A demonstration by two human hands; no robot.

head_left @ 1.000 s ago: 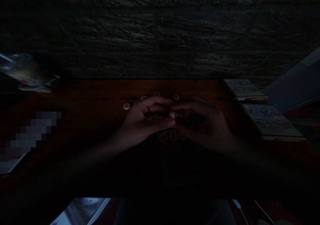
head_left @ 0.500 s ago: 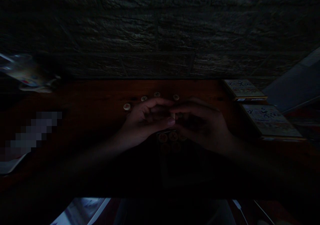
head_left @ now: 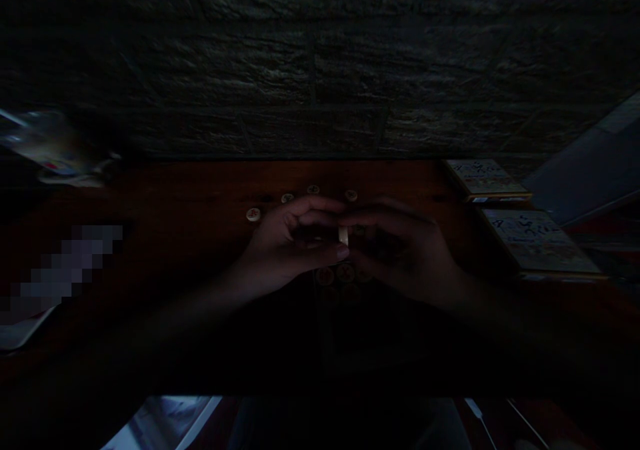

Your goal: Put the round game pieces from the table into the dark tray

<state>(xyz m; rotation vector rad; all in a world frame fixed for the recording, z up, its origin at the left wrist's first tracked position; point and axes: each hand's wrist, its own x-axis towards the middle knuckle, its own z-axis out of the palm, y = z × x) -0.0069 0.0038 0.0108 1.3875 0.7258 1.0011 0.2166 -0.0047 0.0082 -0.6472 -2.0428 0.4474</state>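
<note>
In dim light my left hand (head_left: 285,240) and my right hand (head_left: 410,243) meet over the wooden table (head_left: 200,190). A pale round piece (head_left: 343,236), seen edge-on, is pinched between the fingertips of both hands. Beyond them lie several round pieces with characters, among them a red-marked piece (head_left: 253,215) at the left and a dark-marked one (head_left: 351,196) behind my hands. Just below my hands, more round pieces (head_left: 325,276) sit in rows in a dark tray (head_left: 327,350), partly hidden by shadow and my right hand.
Two flat boxes (head_left: 543,240) lie at the right. A cup with a straw (head_left: 55,147) stands at the far left, with a blurred-out flat object (head_left: 70,263) nearer. A stone wall rises behind the table.
My hands stay together in nearly the same place. More of the pale piece's edge shows between the fingertips, and my left thumb has moved slightly down.
</note>
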